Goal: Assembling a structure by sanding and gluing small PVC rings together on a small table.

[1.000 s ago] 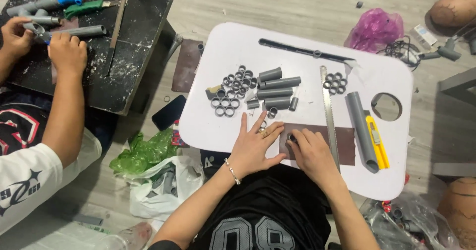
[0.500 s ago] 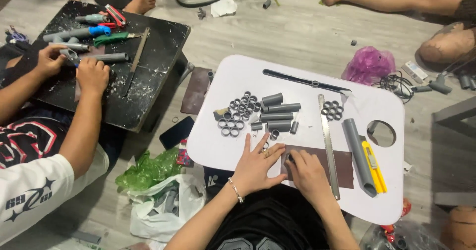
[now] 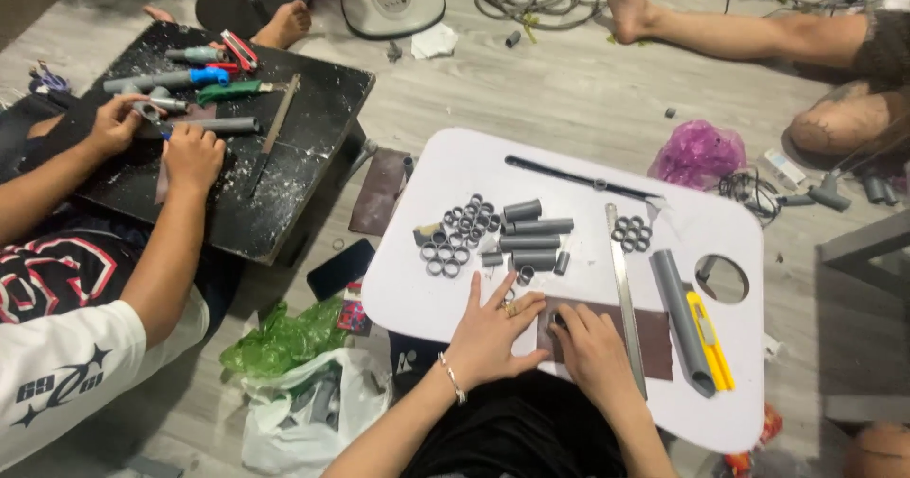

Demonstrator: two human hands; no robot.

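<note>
My left hand (image 3: 493,334) lies flat with its fingers spread on the white board (image 3: 569,170), its fingertips at the left edge of a brown sandpaper sheet (image 3: 656,334). My right hand (image 3: 595,353) rests on that sheet and pinches a small grey ring (image 3: 557,321) against it. Just beyond my hands lie several cut grey rings (image 3: 460,231) and short grey pipe pieces (image 3: 536,236). A metal ruler (image 3: 626,288), a long grey pipe (image 3: 679,317) and a yellow utility knife (image 3: 709,340) lie to the right of my right hand.
A second small ring cluster (image 3: 630,234) and a thin black blade (image 3: 578,179) lie farther back on the board. At the left another person's hands (image 3: 190,151) work on pipes at a dusty black table (image 3: 303,165). Green and white bags (image 3: 284,345), a phone (image 3: 339,267), a pink bag (image 3: 697,151), cables and someone's legs lie around on the floor.
The view has tilted up and shows more of the floor beyond. Both my hands stay on the sandpaper and board. The other person's hands keep working at the black table.
</note>
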